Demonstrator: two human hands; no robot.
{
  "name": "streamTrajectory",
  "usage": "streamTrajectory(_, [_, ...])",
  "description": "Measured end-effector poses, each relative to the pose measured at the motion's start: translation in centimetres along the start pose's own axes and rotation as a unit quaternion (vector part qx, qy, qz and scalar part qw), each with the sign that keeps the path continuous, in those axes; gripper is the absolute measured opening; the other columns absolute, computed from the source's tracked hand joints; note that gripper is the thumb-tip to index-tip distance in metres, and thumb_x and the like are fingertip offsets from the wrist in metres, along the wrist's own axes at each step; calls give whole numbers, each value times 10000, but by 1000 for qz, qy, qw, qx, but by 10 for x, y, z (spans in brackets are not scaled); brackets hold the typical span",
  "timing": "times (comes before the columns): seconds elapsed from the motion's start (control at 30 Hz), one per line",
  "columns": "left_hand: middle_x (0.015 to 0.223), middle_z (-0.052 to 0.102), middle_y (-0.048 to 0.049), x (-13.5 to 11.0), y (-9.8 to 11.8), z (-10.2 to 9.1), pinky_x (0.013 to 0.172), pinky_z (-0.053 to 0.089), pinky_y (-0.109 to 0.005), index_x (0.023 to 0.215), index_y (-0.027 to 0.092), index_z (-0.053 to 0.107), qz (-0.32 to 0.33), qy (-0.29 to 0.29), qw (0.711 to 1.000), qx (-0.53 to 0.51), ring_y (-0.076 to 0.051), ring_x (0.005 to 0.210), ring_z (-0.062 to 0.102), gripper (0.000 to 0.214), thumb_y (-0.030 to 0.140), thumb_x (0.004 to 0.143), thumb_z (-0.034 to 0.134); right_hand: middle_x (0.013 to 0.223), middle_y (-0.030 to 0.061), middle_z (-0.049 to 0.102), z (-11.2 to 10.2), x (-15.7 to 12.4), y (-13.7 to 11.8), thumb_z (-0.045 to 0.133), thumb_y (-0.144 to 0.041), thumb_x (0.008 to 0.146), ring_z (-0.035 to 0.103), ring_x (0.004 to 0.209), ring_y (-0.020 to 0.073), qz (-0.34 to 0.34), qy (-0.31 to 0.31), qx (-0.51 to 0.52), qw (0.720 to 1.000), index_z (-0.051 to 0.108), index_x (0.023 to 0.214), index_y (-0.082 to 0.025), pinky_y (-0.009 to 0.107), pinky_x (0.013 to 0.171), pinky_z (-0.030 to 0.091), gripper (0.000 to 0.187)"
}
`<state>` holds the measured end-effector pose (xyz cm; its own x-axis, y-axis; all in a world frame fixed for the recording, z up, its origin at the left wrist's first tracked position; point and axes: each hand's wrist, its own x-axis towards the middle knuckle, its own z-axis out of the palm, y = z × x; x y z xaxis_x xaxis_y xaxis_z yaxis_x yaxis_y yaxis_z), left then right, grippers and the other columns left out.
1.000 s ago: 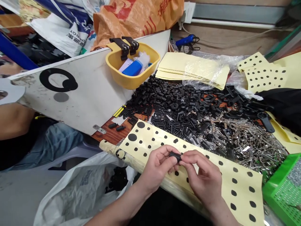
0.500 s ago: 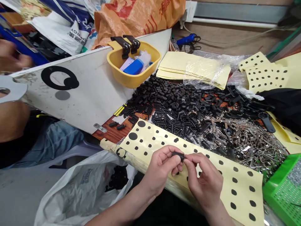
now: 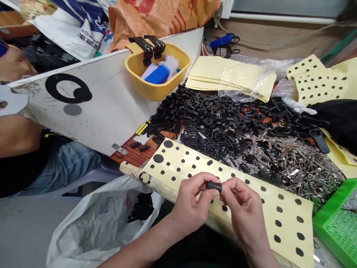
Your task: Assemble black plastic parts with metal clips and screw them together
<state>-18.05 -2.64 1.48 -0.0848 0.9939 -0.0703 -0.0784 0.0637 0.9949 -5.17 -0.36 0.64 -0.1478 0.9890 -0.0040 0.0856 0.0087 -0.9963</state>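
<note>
Both my left hand (image 3: 193, 201) and my right hand (image 3: 242, 204) pinch a short black cylindrical sleeve (image 3: 214, 187) between their fingertips, one at each end. It looks like rubber or plastic. My hands are held just above a long yellow sheet printed with black dots (image 3: 281, 219), which lies across the bench edge with its left end rolled. A heap of similar black sleeves (image 3: 217, 119) lies beyond the sheet, and a mass of small silver metal pieces (image 3: 295, 163) spreads to its right.
A white plastic bag (image 3: 95, 227) holding black parts lies below left. A green mesh tray (image 3: 338, 227) sits at the right. A seated co-worker's arm (image 3: 16, 137) and jeans (image 3: 67, 163) show left, behind a white board (image 3: 92, 115). A yellow basket (image 3: 157, 70) hangs on that board.
The black sleeve has shifted slightly right and now lies nearer level between my fingertips. The whole view has tilted slightly. The co-worker's hand at upper left has moved.
</note>
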Motion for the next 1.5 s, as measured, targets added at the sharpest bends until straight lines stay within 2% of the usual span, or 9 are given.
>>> streamTrajectory(0.17, [740,624,-32,-3,3,-2,632,473,-229,843,146,602,9,-4,1000,3,-137,665,575,65,165,802,556,584,-6,582,0,-6,3,628,-281,821,501,476,99,-68,48,-67,994,633,713,-175,188,411,385,151])
streamTrajectory(0.4, [754,649,-41,-5,5,-2,644,475,-235,848,146,621,53,-8,998,30,-145,683,606,88,148,802,546,569,-4,584,-2,-6,-3,639,-319,824,536,499,105,-12,2,0,1000,623,681,-173,191,452,452,204])
streamTrajectory(0.57, [704,608,-19,-4,7,-3,610,452,-212,815,139,605,-47,-12,993,-108,-113,636,556,83,155,738,582,654,19,665,2,-13,5,617,-231,834,625,565,149,-149,95,-165,970,634,759,-200,222,474,478,83])
streamTrajectory(0.73, [650,568,9,-2,7,-7,552,417,-201,797,140,597,-107,-18,978,-178,-80,550,486,98,176,707,614,658,1,652,6,-11,10,594,-121,825,608,571,139,-277,89,-230,929,603,767,-229,245,524,475,123])
streamTrajectory(0.9, [700,614,-20,-5,4,-8,636,479,-231,820,137,604,-28,-7,995,-95,-126,647,597,71,148,752,586,592,1,604,6,-6,6,638,-265,826,563,513,121,-79,32,-55,995,635,722,-192,213,454,464,127])
streamTrajectory(1.0, [701,625,-22,-8,6,-7,647,493,-234,828,139,603,8,-11,998,-66,-134,658,622,64,141,776,565,547,-12,555,9,-6,2,653,-306,816,530,498,110,-11,7,33,999,640,691,-172,210,455,469,184])
streamTrajectory(1.17, [661,614,-3,-5,9,-10,572,450,-194,789,135,611,-61,4,987,-146,-95,597,564,70,142,721,603,690,10,669,13,-13,4,629,-157,816,627,604,139,-160,91,-125,975,644,767,-203,233,539,497,69])
streamTrajectory(1.33, [566,589,11,-1,4,-13,395,332,-165,782,128,604,-163,-24,961,-221,-72,446,490,179,238,668,687,708,-8,647,7,-7,14,609,22,762,637,662,161,-343,50,-217,913,613,905,-227,292,614,511,287])
streamTrajectory(1.5, [578,609,-4,0,-4,-15,393,339,-166,794,115,619,-166,-36,954,-248,-81,464,519,253,287,656,744,738,2,648,3,-1,16,602,32,763,628,675,159,-331,11,-165,929,627,926,-226,300,616,517,306])
